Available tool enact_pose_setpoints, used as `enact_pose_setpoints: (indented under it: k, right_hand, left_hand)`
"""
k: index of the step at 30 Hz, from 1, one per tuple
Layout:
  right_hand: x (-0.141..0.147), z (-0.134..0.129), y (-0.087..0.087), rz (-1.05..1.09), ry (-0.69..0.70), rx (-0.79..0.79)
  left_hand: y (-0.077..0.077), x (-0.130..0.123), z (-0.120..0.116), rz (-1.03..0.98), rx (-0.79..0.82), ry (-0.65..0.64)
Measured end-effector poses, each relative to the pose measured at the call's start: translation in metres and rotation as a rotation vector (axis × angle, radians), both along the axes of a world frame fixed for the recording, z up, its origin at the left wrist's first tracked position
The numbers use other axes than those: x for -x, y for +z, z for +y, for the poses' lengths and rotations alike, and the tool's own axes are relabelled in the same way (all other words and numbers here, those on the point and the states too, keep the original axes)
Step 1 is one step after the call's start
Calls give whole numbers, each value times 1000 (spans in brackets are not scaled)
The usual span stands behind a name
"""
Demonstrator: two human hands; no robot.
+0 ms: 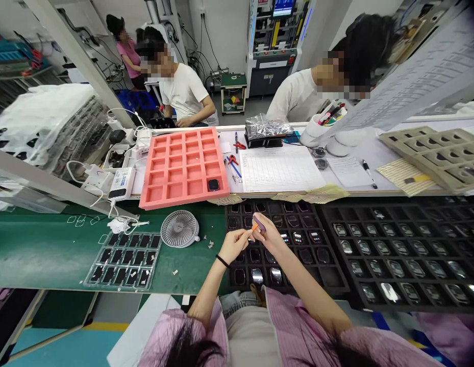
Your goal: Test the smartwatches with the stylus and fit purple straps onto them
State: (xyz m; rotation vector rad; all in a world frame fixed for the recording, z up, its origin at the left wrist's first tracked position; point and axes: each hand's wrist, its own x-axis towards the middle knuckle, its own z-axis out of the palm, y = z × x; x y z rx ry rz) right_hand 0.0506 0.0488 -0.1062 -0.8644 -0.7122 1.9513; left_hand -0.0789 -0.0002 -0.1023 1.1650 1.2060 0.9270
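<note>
Over the middle black tray (332, 278), my two hands meet close together. My left hand (235, 245) is closed in a pinch at a small orange piece (254, 227); its exact kind is too small to make out. Wrapped round a small purplish rounded piece (259, 223) is my right hand (270, 236), its fingers closed. The orange piece touches or lies just before the purplish one. Beneath and around the hands, the tray's pockets hold dark watch-like parts (256, 276), some with small coloured marks.
A second black tray (349, 244) of glassy parts lies to the right. Leftward are a small round fan (179, 229) and a clear tray of black pieces (124, 260). A pink foam tray (175, 176) and paper sheet (282, 171) rest on the shelf. Co-workers sit opposite.
</note>
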Motion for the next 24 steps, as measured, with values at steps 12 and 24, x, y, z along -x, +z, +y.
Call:
enact_pose_setpoints:
  k: [12,24]
  right_hand:
    - [7,-1,-5,312,46,169]
    - [4,4,-14,282,-1,165]
  left_hand:
    - [-3,-7,0,-62,-4,106]
    - [-6,-11,6,-34,27,70]
